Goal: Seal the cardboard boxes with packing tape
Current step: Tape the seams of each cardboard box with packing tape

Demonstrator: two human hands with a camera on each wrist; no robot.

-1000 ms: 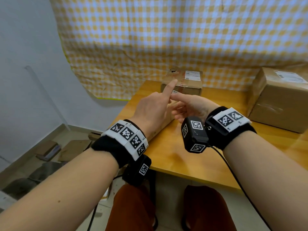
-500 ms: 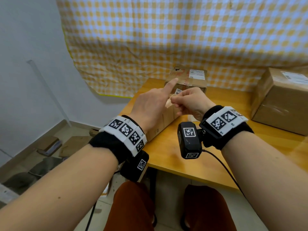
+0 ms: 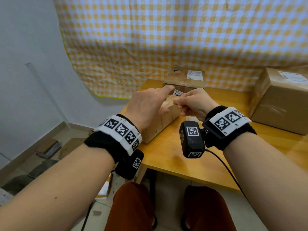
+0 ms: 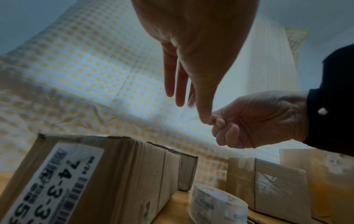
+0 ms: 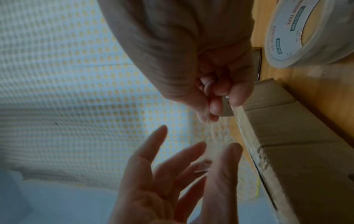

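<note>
Tape strip (image 5: 214, 136), clear, apparently stuck to spread left hand (image 3: 146, 105); right hand (image 3: 191, 104) pinches its end. Step: freeing strip. Next: press onto near box (image 3: 160, 124).

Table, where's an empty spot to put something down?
Bare wood runs along the table front edge, before the near box, and between the back box and the big box on the right. The left is crowded: near box, tape roll beside it, and above them the left hand and the right hand pinching a tape strip.
</note>
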